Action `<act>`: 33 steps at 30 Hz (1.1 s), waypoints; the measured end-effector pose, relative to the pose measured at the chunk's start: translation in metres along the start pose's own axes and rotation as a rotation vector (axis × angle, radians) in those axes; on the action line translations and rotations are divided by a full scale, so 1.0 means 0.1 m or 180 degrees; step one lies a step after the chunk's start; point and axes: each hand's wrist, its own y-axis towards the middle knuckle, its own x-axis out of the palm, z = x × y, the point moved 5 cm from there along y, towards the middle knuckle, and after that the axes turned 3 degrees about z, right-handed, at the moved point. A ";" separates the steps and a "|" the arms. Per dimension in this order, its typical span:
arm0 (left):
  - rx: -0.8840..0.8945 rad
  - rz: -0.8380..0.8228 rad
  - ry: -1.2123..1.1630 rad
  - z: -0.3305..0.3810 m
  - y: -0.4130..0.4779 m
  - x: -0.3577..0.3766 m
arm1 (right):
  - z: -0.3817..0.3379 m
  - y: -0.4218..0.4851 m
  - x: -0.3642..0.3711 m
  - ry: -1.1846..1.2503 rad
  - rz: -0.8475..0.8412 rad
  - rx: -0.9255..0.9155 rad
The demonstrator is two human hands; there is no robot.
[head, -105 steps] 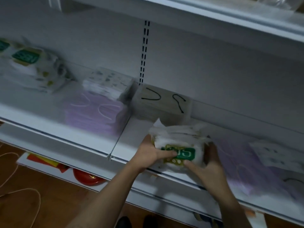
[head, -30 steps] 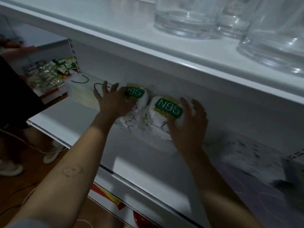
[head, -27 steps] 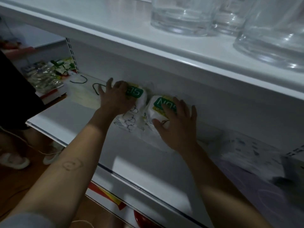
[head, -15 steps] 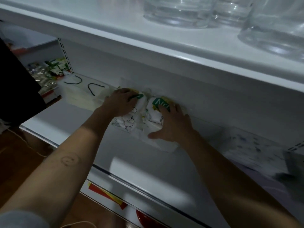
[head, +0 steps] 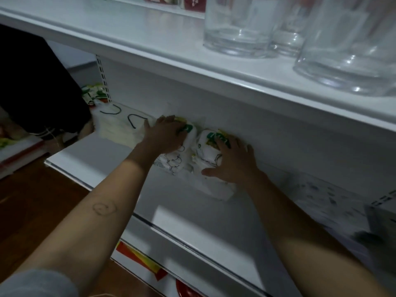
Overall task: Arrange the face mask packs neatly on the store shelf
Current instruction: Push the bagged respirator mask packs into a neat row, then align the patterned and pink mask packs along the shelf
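Observation:
Two white face mask packs with green N95 labels stand side by side against the back wall of the white shelf (head: 120, 159). My left hand (head: 165, 136) lies flat over the left pack (head: 174, 162), fingers spread across its label. My right hand (head: 232, 161) presses on the right pack (head: 206, 151), thumb stretched out to the left along its lower edge. Both labels are partly hidden by my fingers. A stack of pale masks with black ear loops (head: 120, 127) lies just left of the left pack.
Large clear glass jars (head: 242, 26) stand on the upper shelf (head: 171, 50) overhead. More patterned mask packs (head: 321, 196) lie at the right of the shelf. A person in dark clothing (head: 32, 82) stands at the far left. Wooden floor shows below.
Over the last second both hands slid down over the two N95 packs and pressed them back against the wall. 3.5 s ago both hands held one pack at the shelf's front.

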 end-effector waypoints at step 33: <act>0.0310 0.1842 -0.1256 0.87 -1.53 0.07 | 0.63 -1.25 -0.14 0.0322 0.1896 0.0315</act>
